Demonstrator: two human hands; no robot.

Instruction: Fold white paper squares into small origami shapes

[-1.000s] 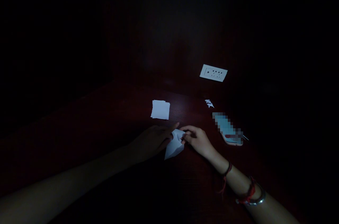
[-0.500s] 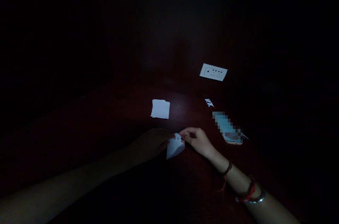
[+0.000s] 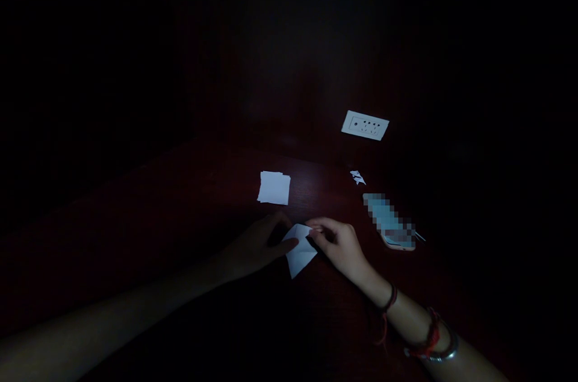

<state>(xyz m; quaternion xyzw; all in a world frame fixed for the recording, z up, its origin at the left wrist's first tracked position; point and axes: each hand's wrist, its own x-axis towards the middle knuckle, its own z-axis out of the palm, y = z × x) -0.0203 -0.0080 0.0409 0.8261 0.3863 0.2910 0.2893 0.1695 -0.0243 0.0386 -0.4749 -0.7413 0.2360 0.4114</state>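
Note:
Between my hands is a small folded piece of white paper [image 3: 300, 254], its lower end tapering to a point. My left hand [image 3: 262, 243] grips its left side, thumb on the front face and fingers behind the upper edge. At the paper's upper right edge, my right hand [image 3: 341, 244] pinches it between thumb and index finger. Faint crease lines show on the paper. A stack of square white paper sheets [image 3: 274, 188] lies on the table just beyond my left hand.
The dark red table [image 3: 217, 189] is dimly lit. A phone [image 3: 389, 222] with a blurred-out screen lies to the right of my right hand. Behind it are small white paper scraps [image 3: 357, 177]. A white socket panel [image 3: 365, 125] is at the back right.
My left hand has opened up somewhat, its thumb now on the paper's front face. More of the paper shows, and its pointed lower end has shifted slightly right and down.

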